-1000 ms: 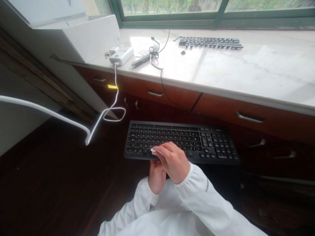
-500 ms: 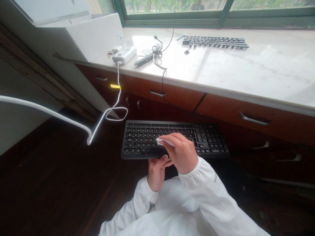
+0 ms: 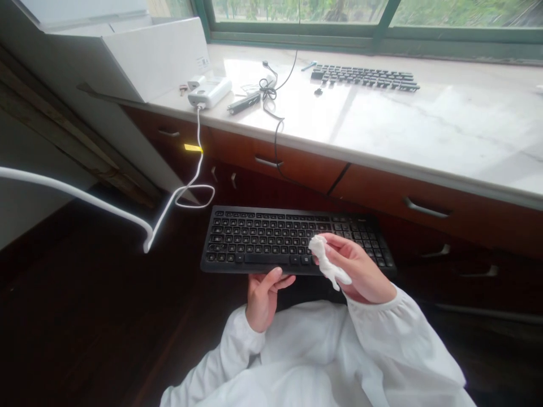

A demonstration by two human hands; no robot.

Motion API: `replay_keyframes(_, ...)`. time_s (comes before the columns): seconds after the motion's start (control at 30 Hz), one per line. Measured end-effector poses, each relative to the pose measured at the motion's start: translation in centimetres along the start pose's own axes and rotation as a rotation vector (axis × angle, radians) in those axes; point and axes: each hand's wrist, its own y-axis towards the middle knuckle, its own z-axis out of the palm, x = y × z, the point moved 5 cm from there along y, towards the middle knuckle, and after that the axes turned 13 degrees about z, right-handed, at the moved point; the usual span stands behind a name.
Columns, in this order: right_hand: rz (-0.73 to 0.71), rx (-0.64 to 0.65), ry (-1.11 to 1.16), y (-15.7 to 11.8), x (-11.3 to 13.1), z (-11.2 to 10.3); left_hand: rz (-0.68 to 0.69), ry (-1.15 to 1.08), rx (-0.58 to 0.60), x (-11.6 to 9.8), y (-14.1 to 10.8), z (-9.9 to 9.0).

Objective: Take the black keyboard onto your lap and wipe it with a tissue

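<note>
A black keyboard [image 3: 271, 237] lies across my lap below the counter. My left hand [image 3: 263, 297] grips its near edge from underneath, thumb on the front rim. My right hand [image 3: 358, 265] hovers over the keyboard's right part and pinches a crumpled white wipe [image 3: 326, 261] between the fingers. Both arms are in white sleeves.
A pale stone counter [image 3: 424, 124] runs above brown drawers [image 3: 428, 209]. On it lie a second set of dark keycaps [image 3: 365, 76], a white charger [image 3: 210, 91] with a white cable [image 3: 186, 189] hanging down, a black cable [image 3: 271, 93] and a white box [image 3: 139, 56]. The floor is dark wood.
My right hand has lifted off the keys and moved right, turning the wipe upward. The keyboard shifted slightly left, and my left hand's hold on its front edge became more visible.
</note>
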Motion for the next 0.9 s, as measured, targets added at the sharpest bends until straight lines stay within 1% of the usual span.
replay_keyframes(0.1, 0.044, 0.066, 0.027, 0.1, -0.4, 0.0, -0.003, -0.011, 0.002, 0.0, 0.0, 0.1)
replay_keyframes(0.17, 0.019, 0.042, 0.03, 0.0, -0.4, -0.5, -0.007, -0.02, -0.002, 0.0, 0.0, 0.1)
replay_keyframes(0.23, -0.057, -0.06, -0.008, -0.3, 0.0, -1.4, -0.009, -0.023, -0.003, 0.0, -0.1, 0.1)
replay_keyframes(0.37, -0.222, -0.361, -0.248, -1.3, 1.5, -3.8, -0.004, -0.006, 0.002, 0.0, -0.1, 0.1)
replay_keyframes(0.43, -0.264, -0.446, -0.347, -1.7, 2.0, -4.5, -0.001, -0.003, 0.004, 0.0, -0.2, 0.1)
replay_keyframes(0.47, -0.282, -0.463, -0.384, -1.9, 2.2, -4.6, 0.0, -0.003, 0.005, 0.0, -0.2, 0.0)
replay_keyframes(0.53, -0.318, -0.453, -0.445, -2.0, 2.3, -4.3, -0.001, -0.004, 0.01, 0.2, -0.3, 0.1)
replay_keyframes(0.73, -0.384, -0.348, -0.524, -1.8, 1.5, -2.5, -0.002, -0.005, 0.012, 0.6, -0.6, 0.0)
replay_keyframes(0.8, -0.409, -0.367, -0.531, -1.8, 1.4, -2.3, -0.005, -0.003, 0.017, 0.7, -0.7, -0.1)
replay_keyframes(0.9, -0.451, -0.448, -0.567, -2.0, 1.7, -2.3, -0.012, -0.002, 0.031, 0.8, -0.8, -0.1)
